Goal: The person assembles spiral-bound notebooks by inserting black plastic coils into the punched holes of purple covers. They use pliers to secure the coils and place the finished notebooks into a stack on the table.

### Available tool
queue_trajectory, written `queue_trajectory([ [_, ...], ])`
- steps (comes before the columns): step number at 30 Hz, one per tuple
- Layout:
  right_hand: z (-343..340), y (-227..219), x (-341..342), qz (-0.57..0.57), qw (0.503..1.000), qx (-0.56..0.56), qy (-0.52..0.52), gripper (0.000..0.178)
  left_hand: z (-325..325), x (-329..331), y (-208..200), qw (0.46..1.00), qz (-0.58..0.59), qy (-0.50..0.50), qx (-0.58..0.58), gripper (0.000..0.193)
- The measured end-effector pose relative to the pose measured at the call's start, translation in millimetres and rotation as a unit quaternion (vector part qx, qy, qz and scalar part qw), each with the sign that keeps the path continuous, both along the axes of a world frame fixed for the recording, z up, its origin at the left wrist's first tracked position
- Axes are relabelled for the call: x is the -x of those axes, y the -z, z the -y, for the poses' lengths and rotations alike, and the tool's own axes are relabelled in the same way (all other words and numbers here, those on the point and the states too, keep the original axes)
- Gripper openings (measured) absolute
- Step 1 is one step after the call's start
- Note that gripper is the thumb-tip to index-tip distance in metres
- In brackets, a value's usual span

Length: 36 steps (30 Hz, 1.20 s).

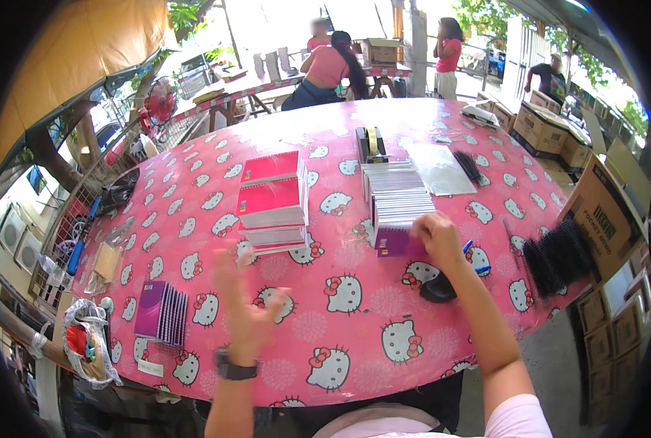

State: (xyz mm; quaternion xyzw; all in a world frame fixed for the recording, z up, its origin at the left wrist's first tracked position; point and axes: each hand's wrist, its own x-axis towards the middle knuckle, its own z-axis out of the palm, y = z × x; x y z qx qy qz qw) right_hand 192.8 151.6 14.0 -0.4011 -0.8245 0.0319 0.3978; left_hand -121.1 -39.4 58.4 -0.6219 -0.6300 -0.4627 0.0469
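A long row of notebooks, page edges upward, stands at the table's middle right, with a purple-covered notebook at its near end. My right hand is closed at that notebook's upper right corner, its fingertips partly hidden. My left hand, a dark watch on its wrist, hovers open above the cloth with fingers spread and nothing in them. Beyond it rise stacks of red-covered spiral notebooks. A smaller group of purple spiral notebooks leans at the near left.
Behind the row sits a tape dispenser, beside a white sheet. Black wire spirals lie at the right by a cardboard box. A dark object and blue-handled tool rest near my right forearm. People work farther off.
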Motion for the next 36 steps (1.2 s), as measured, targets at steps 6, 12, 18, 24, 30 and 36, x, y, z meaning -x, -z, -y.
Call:
queue_trajectory([
  [6, 100, -41, 20, -0.046, 0.982, 0.083, -0.161, 0.013, -36, -76, 62, 0.924, 0.213, 0.282, 0.142, 0.057],
  [12, 139, 18, 13, -0.350, 0.854, 0.370, -0.105, 0.012, -15, -92, 118, 0.861, 0.366, 0.278, 0.219, 0.042],
  [18, 146, 35, 29, -0.418, 0.842, 0.332, -0.076, 0.010, -9, -120, 55, 0.995, -0.007, 0.100, -0.008, 0.046],
  [24, 133, 21, 5, -0.355, 0.870, 0.340, -0.031, 0.011, -23, -132, 63, 0.967, -0.125, 0.221, 0.004, 0.039],
  [30, 56, 23, -185, -0.089, 0.940, -0.037, 0.326, 0.013, -28, -129, 63, 0.957, -0.154, 0.247, -0.017, 0.041],
  [36, 43, 63, -232, 0.124, 0.911, 0.107, 0.380, 0.019, -22, -125, 65, 0.957, -0.152, 0.248, -0.016, 0.039],
])
